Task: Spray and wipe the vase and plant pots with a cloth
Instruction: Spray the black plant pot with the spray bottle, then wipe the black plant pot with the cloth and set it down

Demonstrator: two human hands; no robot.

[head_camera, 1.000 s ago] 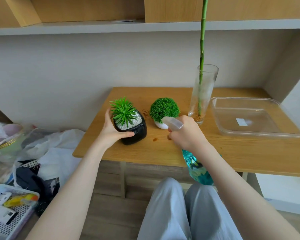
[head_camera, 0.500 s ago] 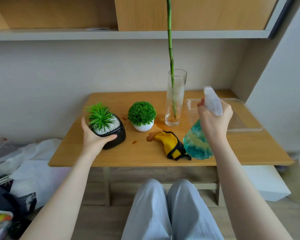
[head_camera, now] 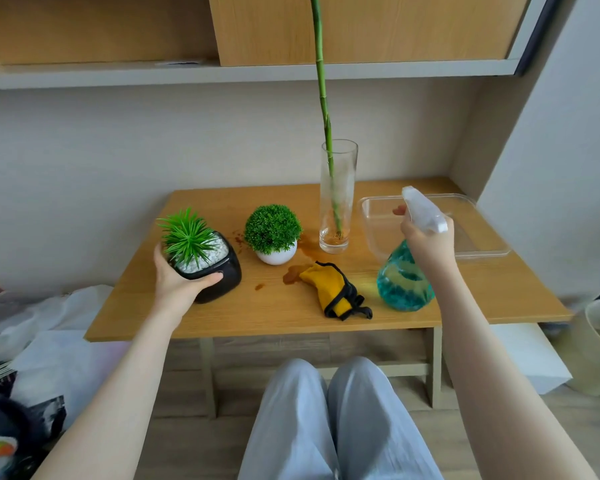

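Your left hand [head_camera: 179,284] wraps the black pot [head_camera: 219,275] at nine o'clock, thumb across its front; your right hand [head_camera: 426,244] grips the raised spray bottle [head_camera: 404,282] at three o'clock.

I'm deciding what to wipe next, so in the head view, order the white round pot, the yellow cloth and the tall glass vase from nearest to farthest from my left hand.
Measured from the left hand, which holds the black square pot:
1. White round pot with the green ball plant, just to the right.
2. Yellow cloth with black trim, further right, towards the front edge.
3. Tall clear glass vase, farthest, towards the back.
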